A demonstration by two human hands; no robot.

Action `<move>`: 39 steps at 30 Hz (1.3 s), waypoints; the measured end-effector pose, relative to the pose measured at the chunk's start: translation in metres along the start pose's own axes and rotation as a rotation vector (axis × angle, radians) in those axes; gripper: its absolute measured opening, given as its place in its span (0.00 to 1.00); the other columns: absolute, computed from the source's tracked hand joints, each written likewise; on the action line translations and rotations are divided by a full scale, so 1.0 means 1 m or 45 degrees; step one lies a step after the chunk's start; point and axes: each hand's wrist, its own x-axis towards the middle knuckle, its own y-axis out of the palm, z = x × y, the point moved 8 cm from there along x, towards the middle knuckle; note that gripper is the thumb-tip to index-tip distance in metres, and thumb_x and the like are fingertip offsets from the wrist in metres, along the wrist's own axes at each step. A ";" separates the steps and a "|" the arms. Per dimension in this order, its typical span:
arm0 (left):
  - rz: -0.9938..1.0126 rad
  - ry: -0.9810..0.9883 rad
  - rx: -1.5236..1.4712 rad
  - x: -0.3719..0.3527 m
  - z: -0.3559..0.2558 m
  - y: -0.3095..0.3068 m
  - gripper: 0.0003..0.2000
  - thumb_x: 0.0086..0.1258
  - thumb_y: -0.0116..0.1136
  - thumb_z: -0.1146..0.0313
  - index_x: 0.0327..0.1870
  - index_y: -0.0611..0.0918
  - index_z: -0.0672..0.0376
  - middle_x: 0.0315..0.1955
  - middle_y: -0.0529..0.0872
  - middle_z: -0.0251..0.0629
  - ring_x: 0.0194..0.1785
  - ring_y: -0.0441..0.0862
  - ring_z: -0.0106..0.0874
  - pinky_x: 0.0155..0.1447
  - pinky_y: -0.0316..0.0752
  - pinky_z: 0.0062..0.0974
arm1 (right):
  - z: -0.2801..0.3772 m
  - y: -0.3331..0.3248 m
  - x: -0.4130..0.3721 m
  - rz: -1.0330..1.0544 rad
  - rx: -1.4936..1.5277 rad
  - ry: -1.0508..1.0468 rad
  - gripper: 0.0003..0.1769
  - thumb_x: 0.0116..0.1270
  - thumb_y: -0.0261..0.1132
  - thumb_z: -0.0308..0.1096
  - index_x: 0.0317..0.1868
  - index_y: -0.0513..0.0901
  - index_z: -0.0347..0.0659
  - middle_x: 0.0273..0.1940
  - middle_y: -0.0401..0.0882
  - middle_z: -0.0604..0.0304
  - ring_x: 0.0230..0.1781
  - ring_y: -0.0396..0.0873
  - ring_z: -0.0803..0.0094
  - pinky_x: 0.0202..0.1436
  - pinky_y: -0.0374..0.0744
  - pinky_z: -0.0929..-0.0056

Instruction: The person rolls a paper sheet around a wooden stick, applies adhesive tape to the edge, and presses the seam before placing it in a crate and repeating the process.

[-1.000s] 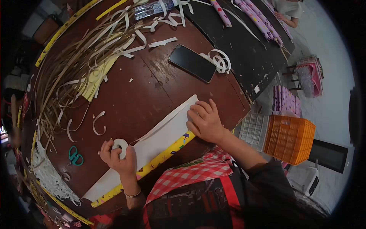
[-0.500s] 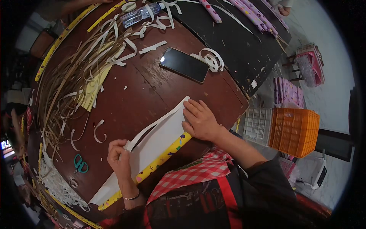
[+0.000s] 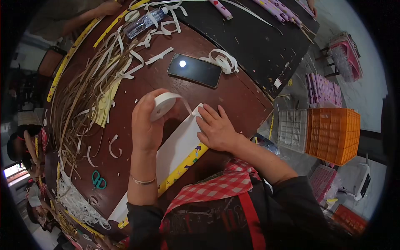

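My left hand [image 3: 146, 121] is closed around a roll of white tape [image 3: 165, 104], raised above the table. A short length of tape runs from the roll down to the far corner of a long white sheet [image 3: 177, 143]. Along its near side the sheet has a yellow patterned edge [image 3: 180, 170]. My right hand [image 3: 216, 129] lies flat on that far end, fingers spread, fingertips by the tape's end. My left forearm hides part of the sheet.
A phone [image 3: 195, 71] lies beyond the sheet, beside curled white strips [image 3: 225, 60]. Brown and white strips [image 3: 79, 112] heap at left, near teal scissors [image 3: 99, 180] and a plastic bottle [image 3: 146, 23]. Orange crates [image 3: 333, 135] stand right of the table. Other people are at the edges.
My left hand has moved up and right, from partway along the sheet to near its far end, and the tape roll now shows. My right hand stays on the sheet.
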 end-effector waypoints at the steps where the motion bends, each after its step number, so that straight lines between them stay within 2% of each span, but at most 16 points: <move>1: -0.008 -0.032 0.050 0.009 0.002 0.005 0.22 0.71 0.52 0.52 0.49 0.78 0.67 0.43 0.82 0.41 0.48 0.80 0.32 0.50 0.77 0.32 | 0.000 0.000 0.000 0.007 -0.003 0.012 0.27 0.60 0.63 0.45 0.54 0.77 0.34 0.66 0.64 0.41 0.70 0.59 0.49 0.66 0.59 0.37; 2: 0.042 -0.071 0.070 0.020 0.005 0.011 0.20 0.71 0.51 0.52 0.46 0.79 0.64 0.39 0.83 0.38 0.45 0.80 0.29 0.47 0.76 0.29 | -0.001 0.001 0.000 0.014 -0.006 0.023 0.28 0.60 0.62 0.46 0.55 0.77 0.35 0.66 0.64 0.40 0.71 0.58 0.48 0.67 0.58 0.36; 8: 0.045 -0.111 0.121 0.057 0.011 0.043 0.17 0.71 0.54 0.51 0.42 0.80 0.59 0.38 0.83 0.35 0.42 0.80 0.25 0.46 0.76 0.27 | -0.003 0.002 0.000 -0.008 -0.003 0.060 0.29 0.59 0.64 0.46 0.56 0.76 0.37 0.65 0.63 0.38 0.71 0.57 0.45 0.67 0.57 0.36; 9: 0.051 -0.115 0.124 0.061 0.011 0.047 0.17 0.71 0.54 0.51 0.42 0.80 0.59 0.38 0.83 0.35 0.42 0.80 0.25 0.46 0.76 0.27 | -0.004 0.002 0.000 -0.011 -0.002 0.067 0.29 0.59 0.64 0.46 0.56 0.76 0.37 0.65 0.63 0.38 0.71 0.57 0.45 0.67 0.57 0.36; 11: 0.063 -0.170 0.231 0.068 0.015 0.054 0.18 0.73 0.50 0.51 0.44 0.79 0.59 0.40 0.84 0.40 0.48 0.83 0.34 0.49 0.78 0.32 | -0.004 0.002 0.000 -0.012 0.006 0.060 0.29 0.59 0.63 0.46 0.56 0.76 0.37 0.66 0.63 0.38 0.71 0.57 0.45 0.66 0.58 0.36; 12: 0.068 -0.175 0.234 0.072 0.018 0.057 0.18 0.73 0.50 0.51 0.44 0.79 0.59 0.40 0.84 0.40 0.48 0.83 0.34 0.49 0.78 0.32 | -0.004 0.002 -0.001 -0.014 0.008 0.067 0.29 0.59 0.63 0.46 0.56 0.76 0.37 0.66 0.63 0.38 0.71 0.57 0.45 0.66 0.58 0.36; 27: 0.073 -0.224 0.234 0.117 0.037 0.070 0.17 0.67 0.59 0.48 0.40 0.80 0.54 0.35 0.83 0.33 0.42 0.82 0.27 0.51 0.78 0.36 | -0.004 0.002 0.000 0.008 0.031 0.084 0.28 0.58 0.64 0.45 0.56 0.76 0.37 0.67 0.62 0.38 0.71 0.57 0.45 0.66 0.58 0.36; 29: 0.075 -0.224 0.190 0.119 0.038 0.071 0.17 0.66 0.60 0.49 0.40 0.81 0.54 0.36 0.81 0.30 0.41 0.78 0.25 0.46 0.75 0.31 | -0.004 0.002 0.000 -0.001 0.034 0.080 0.28 0.58 0.64 0.45 0.56 0.76 0.37 0.67 0.61 0.38 0.71 0.57 0.45 0.66 0.59 0.36; 39: 0.051 -0.193 0.228 0.123 0.039 0.079 0.18 0.65 0.61 0.49 0.39 0.81 0.56 0.37 0.81 0.32 0.41 0.78 0.25 0.46 0.75 0.31 | -0.004 0.004 0.000 0.017 0.012 0.084 0.28 0.58 0.64 0.46 0.56 0.76 0.37 0.66 0.62 0.38 0.71 0.57 0.46 0.66 0.58 0.36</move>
